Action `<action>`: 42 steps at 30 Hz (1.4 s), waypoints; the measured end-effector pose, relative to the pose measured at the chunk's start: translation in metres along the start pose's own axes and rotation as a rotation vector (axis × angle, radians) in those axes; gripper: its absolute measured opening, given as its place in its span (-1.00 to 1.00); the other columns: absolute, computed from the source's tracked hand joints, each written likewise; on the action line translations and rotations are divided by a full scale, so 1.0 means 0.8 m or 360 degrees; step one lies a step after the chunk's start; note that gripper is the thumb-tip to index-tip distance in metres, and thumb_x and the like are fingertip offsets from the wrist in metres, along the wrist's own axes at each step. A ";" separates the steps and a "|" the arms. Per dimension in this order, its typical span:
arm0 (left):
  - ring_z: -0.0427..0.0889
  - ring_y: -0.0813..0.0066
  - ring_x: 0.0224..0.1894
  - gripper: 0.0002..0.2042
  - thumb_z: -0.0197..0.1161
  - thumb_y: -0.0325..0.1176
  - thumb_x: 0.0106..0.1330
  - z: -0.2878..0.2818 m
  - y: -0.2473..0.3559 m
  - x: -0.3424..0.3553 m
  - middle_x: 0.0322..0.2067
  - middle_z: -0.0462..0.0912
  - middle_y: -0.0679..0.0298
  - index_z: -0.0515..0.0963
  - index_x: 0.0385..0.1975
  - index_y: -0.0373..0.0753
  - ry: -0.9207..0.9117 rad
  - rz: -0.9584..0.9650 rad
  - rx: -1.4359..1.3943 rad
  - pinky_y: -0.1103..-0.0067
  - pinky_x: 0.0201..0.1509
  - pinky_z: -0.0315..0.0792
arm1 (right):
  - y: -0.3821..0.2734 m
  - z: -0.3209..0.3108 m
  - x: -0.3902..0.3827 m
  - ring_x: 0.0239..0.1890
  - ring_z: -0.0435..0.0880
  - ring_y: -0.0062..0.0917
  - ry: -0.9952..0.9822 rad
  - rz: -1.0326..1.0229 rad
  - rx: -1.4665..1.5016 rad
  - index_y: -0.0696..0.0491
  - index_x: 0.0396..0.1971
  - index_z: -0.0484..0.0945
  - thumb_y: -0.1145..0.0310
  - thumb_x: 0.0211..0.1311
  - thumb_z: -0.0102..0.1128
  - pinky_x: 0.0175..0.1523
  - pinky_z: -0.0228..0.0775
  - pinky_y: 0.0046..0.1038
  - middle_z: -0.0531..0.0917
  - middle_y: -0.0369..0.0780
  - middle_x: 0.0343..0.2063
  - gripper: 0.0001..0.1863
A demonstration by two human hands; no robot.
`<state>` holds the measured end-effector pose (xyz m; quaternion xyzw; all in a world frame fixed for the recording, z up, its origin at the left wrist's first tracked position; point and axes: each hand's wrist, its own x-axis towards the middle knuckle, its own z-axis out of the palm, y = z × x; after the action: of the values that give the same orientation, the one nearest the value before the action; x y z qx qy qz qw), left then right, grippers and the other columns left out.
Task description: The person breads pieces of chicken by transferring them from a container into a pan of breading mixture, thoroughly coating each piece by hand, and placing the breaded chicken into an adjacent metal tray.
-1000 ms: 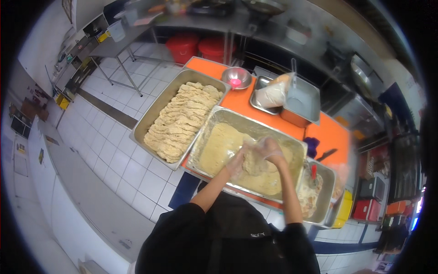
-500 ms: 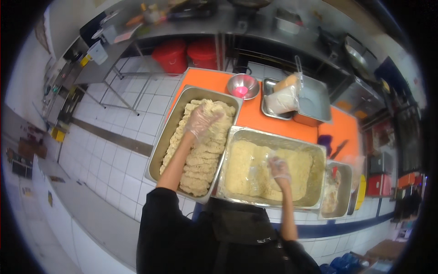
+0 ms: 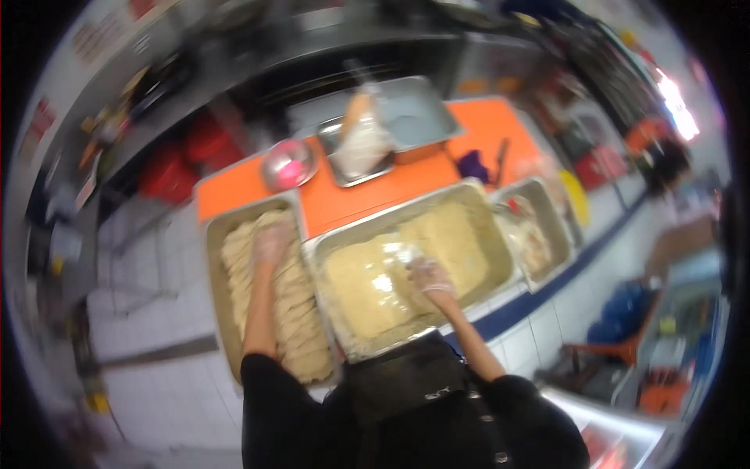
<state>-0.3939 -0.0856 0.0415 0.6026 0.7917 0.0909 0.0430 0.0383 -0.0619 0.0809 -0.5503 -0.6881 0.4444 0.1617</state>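
Observation:
My left hand (image 3: 271, 241), in a clear plastic glove, lies on the rows of pale, crumb-coated pieces (image 3: 295, 328) in the long steel pan at left. Its fingers look stretched out over the pieces, though blurred. My right hand (image 3: 431, 277), gloved too, is low over the yellowish powdery coating (image 3: 363, 285) in the wide steel pan (image 3: 500, 283) beside it. Motion smears the right fingers, and whether they hold anything does not show. Shiny patches show on the coating just left of that hand.
An orange tabletop (image 3: 344, 205) carries a steel bowl (image 3: 275, 173) with something pink, a bag of white powder (image 3: 363, 148) on a tray, and a deep steel pan (image 3: 422, 109). A dark knife (image 3: 501, 160) lies near a purple item (image 3: 473, 166). A smaller pan (image 3: 556, 234) stands at right.
My view has swung to the right, so the table appears shifted left and turned. My left hand is still on the coated pieces, my right still at the powdery coating.

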 end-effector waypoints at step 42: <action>0.58 0.51 -0.14 -0.69 0.16 -0.28 0.38 0.101 0.846 -0.031 -0.21 0.62 0.19 0.51 -0.05 -0.40 -0.0041 0.0068 -0.1863 0.57 -0.04 0.45 | 0.285 -0.365 0.011 -0.21 0.59 -0.14 0.0317 -0.0635 0.0493 0.09 -0.24 0.53 0.51 0.16 -0.03 -0.14 0.44 -0.19 0.60 -0.03 -0.32 -0.80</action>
<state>0.2673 0.0723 0.0939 0.4955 0.5967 0.5066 0.3765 0.3827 0.0728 0.0600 -0.4136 -0.6875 0.4473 0.3951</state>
